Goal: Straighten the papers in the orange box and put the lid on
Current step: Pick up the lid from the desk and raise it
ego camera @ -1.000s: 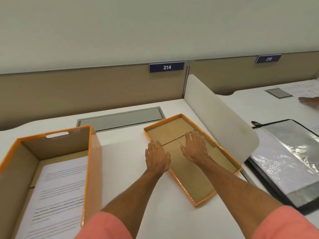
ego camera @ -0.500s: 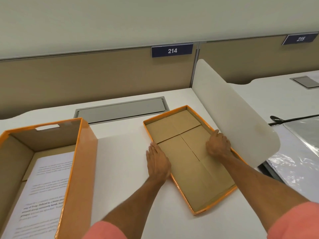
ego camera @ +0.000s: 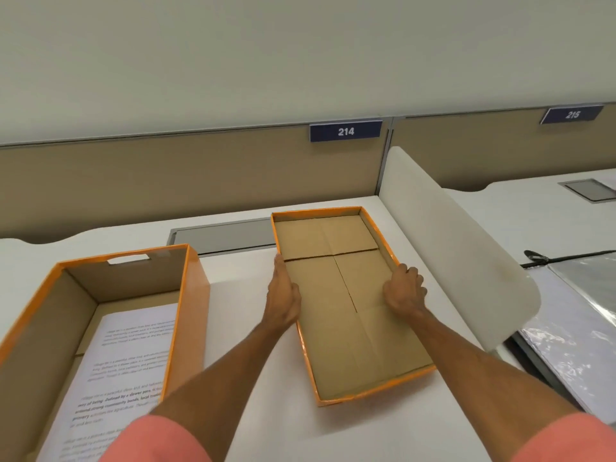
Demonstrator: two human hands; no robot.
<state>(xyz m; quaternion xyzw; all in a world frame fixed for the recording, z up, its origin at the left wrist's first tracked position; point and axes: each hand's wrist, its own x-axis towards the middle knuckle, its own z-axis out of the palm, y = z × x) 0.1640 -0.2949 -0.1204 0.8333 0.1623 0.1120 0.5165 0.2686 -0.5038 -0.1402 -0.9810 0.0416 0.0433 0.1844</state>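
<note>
The orange box (ego camera: 191,295) stands open at the left of the white desk, with printed papers (ego camera: 123,368) lying flat inside it. To its right the orange lid (ego camera: 346,400) lies upside down, its brown cardboard inside facing up. My left hand (ego camera: 283,295) presses against the lid's left rim, fingers together along the edge. My right hand (ego camera: 405,291) grips the lid's right rim, fingers curled over it. Both hands hold the lid at about its middle.
A white curved divider (ego camera: 460,261) rises just right of the lid. Beyond it lies a black folder with plastic sleeves (ego camera: 583,328). A grey cable hatch (ego camera: 220,236) sits behind the box and lid, below the beige partition (ego camera: 200,175).
Both hands went from lying flat over the lid to its two long rims. The right hand now curls over the right rim, and the lid has turned straighter in view.
</note>
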